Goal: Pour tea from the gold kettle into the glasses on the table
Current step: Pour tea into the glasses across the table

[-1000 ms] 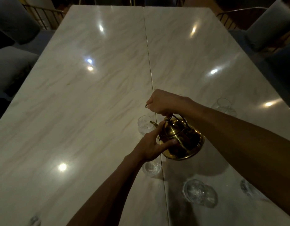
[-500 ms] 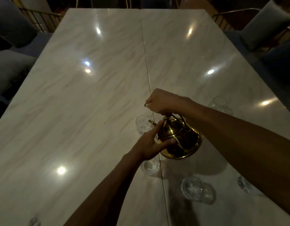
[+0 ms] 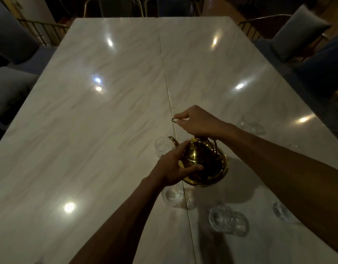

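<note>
The gold kettle [image 3: 204, 164] sits near the middle of the marble table [image 3: 107, 115], almost upright, its spout pointing left over a clear glass [image 3: 162, 147]. My right hand [image 3: 198, 121] is closed around the kettle's handle from above. My left hand [image 3: 173, 168] rests against the kettle's left side and lid, fingers spread around the body. More clear glasses stand around it: one just below my left hand [image 3: 173, 195], one nearer me [image 3: 221, 219], one at the right [image 3: 249, 121], one partly hidden behind my right forearm [image 3: 281, 211].
A thin seam [image 3: 165, 77] runs down the table's middle. Grey cushioned chairs stand at the left [image 3: 10, 80] and right [image 3: 297, 33] sides, with metal-framed chairs at the far end. Bright ceiling-light reflections dot the tabletop.
The kettle has tipped back from its tilt toward upright. My right hand rose slightly on the handle. My view shifted, so the far end of the table shows more.
</note>
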Demonstrator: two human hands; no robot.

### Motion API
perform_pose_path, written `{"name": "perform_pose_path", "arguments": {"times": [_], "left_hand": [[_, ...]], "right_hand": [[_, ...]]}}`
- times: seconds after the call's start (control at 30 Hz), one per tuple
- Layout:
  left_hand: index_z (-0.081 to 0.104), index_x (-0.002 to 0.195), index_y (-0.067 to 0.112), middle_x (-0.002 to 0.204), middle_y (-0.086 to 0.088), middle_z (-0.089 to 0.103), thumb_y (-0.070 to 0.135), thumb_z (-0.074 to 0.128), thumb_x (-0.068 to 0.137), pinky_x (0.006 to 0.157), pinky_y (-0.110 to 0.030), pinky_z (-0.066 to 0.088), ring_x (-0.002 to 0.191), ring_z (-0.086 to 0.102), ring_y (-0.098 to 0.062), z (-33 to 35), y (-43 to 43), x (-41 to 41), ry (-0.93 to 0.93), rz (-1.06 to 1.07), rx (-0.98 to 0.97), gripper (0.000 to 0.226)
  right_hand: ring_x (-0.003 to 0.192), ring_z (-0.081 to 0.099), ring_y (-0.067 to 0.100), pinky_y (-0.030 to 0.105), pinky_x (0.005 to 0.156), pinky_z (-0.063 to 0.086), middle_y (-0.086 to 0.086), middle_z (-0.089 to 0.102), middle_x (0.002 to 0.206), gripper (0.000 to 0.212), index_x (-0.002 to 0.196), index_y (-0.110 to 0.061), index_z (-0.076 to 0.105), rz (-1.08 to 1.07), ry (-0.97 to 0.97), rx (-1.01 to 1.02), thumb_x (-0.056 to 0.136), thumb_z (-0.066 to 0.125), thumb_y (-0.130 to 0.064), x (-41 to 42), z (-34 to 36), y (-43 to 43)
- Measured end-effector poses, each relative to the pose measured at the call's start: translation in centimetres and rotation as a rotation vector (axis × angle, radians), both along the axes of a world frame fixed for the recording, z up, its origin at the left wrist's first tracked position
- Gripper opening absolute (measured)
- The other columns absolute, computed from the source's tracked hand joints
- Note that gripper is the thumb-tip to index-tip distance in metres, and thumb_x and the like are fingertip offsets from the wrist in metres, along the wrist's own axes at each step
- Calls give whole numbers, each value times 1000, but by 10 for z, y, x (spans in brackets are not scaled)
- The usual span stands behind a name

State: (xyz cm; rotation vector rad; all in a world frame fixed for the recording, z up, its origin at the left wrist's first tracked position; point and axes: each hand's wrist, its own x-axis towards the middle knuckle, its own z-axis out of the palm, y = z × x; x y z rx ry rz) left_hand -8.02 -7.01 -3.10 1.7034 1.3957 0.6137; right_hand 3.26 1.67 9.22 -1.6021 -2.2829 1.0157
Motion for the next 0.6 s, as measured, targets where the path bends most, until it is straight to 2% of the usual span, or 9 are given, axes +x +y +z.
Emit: {"name": "perform_pose_path", "arguments": {"times": [0.03,0.1,0.17,0.23,0.3,0.4,0.43,0.5,0.6], "left_hand": [[27,156,36,144,2,57,78,58,73,105,-46,49,128,57,-18,1,2,2,21,-6,26,98],[31,156,31,144,2,57,79,56,74,104,-46,50,126,58,-18,4,6,7,59,-18,88,98],[33,156,28,145,1,56,79,55,75,103,-48,50,126,58,-20,7,11,13,96,-30,153,98],[33,156,26,147,0,54,76,58,76,104,-51,48,127,57,-23,10,17,22,116,-40,182,97],[31,157,27,149,-1,52,72,61,77,105,-51,47,129,55,-24,14,24,30,111,-70,166,97],[26,157,31,151,-1,50,72,62,76,105,-51,47,131,54,-24,18,37,44,87,-126,124,98],[26,157,31,151,-1,50,71,62,76,106,-50,47,131,54,-24,19,43,49,83,-139,116,98],[25,157,33,150,0,50,76,60,74,105,-50,47,130,54,-23,19,53,58,79,-159,98,100],[24,156,38,147,0,54,83,57,69,104,-50,48,129,56,-22,16,70,71,55,-201,48,103]], "right_hand": [[116,61,22,25,87,46,7,55,143,38,135,-16,59,-30,35,5,99,52,-22,6,-1,-1],[88,66,11,23,77,51,7,57,140,38,135,-19,59,-73,93,27,98,54,-24,18,-1,-1],[68,48,-4,17,74,44,7,58,139,38,135,-18,59,-97,138,59,98,55,-24,29,-1,1],[70,43,-6,22,83,43,6,58,140,38,135,-18,59,-125,160,84,97,55,-23,40,1,4],[74,46,-5,25,84,44,7,57,141,38,135,-17,59,-151,156,93,97,55,-22,50,4,7],[63,40,-6,11,67,36,10,61,136,38,135,-15,58,-174,135,94,98,55,-22,65,9,15],[66,45,-5,10,65,35,11,61,135,39,136,-15,58,-181,126,98,98,55,-22,70,11,18],[81,60,2,14,70,43,9,59,139,40,136,-15,58,-202,107,106,97,55,-23,79,12,25],[72,56,2,16,63,42,11,59,137,40,137,-16,57,-229,78,108,97,54,-22,90,12,38]]}}
